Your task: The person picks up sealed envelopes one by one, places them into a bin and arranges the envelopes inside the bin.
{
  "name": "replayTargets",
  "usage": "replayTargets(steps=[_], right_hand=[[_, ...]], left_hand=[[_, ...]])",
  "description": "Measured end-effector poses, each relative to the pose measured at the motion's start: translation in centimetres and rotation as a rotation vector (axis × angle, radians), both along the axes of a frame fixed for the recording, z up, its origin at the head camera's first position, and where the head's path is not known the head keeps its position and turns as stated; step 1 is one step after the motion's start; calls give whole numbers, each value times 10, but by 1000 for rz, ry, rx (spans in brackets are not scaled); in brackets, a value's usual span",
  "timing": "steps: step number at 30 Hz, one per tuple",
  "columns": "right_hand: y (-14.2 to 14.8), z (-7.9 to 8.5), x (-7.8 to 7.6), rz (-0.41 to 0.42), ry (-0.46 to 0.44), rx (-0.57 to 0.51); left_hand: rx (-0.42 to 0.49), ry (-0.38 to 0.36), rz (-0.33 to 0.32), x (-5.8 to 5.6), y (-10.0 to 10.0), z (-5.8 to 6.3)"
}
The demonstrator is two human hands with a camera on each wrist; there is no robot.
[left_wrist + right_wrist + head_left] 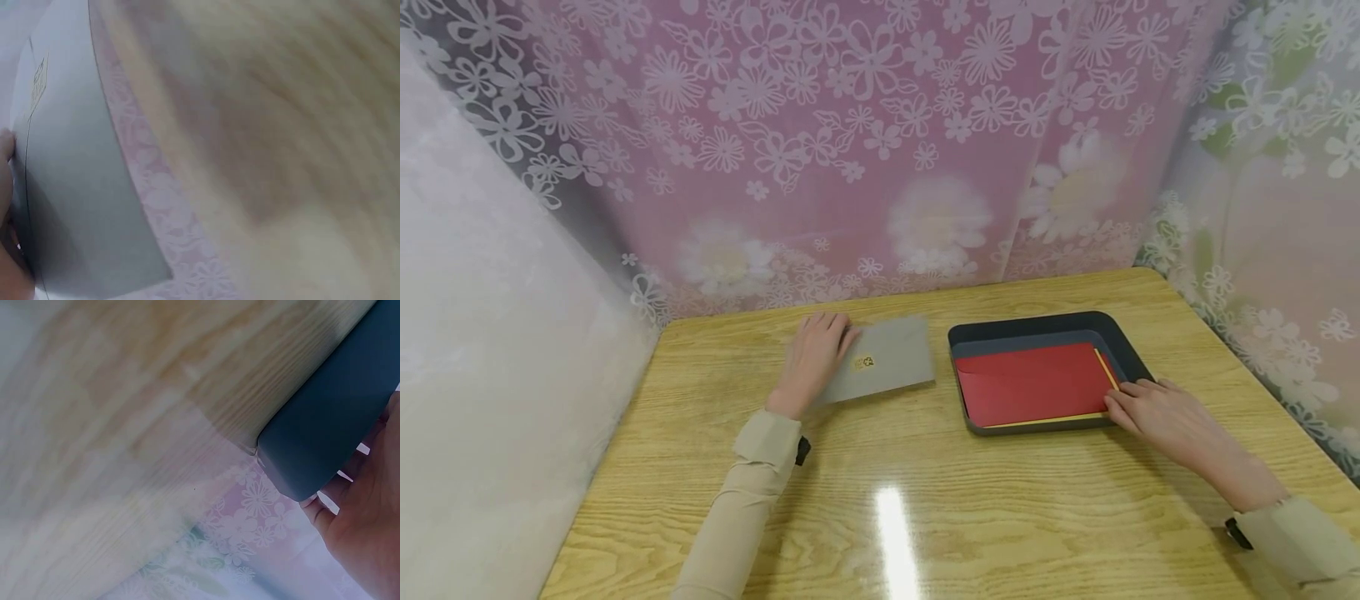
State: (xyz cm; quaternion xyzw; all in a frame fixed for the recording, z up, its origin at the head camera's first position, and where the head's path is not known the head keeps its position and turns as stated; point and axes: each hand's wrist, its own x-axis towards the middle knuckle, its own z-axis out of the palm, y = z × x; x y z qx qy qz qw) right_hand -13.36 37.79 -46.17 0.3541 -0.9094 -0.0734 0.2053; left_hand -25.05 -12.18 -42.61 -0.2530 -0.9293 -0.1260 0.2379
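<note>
A grey envelope point(891, 358) with a small gold emblem is held at its left end by my left hand point(815, 358), a little left of the tray. The left wrist view shows the same grey envelope point(81, 181) tilted above the table, with part of the fingers at its edge. My right hand point(1176, 421) grips the near right corner of a dark grey tray point(1030, 327). Inside lies a red envelope point(1037, 383), with yellow edges point(1105, 367) showing beneath it. The right wrist view has the fingers against the tray's outer wall point(331, 425).
The wood-grain table point(820, 517) carries the tray at the right. A pink flowered curtain point(850, 150) hangs behind the table's back edge, and pale sheets point(497, 292) flank it on both sides. Light glares off the table near the front.
</note>
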Motion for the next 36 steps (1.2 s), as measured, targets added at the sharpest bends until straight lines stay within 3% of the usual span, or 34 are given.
replayTargets(steps=[9, 19, 26, 31, 36], right_hand=[[0, 0, 1, -20, -23, 10], [-1, 1, 0, -17, -17, -13], [-1, 2, 1, -27, -24, -11], [-1, 3, 2, -53, -41, -25], [-2, 5, 3, -71, -75, 29]], left_hand=[[-7, 157, -7, 2, 25, 30], [9, 226, -60, -1, 77, 52], [47, 190, -120, 2, 131, 52], [58, 84, -182, 6, 166, 51], [33, 5, -233, 10, 194, 47]])
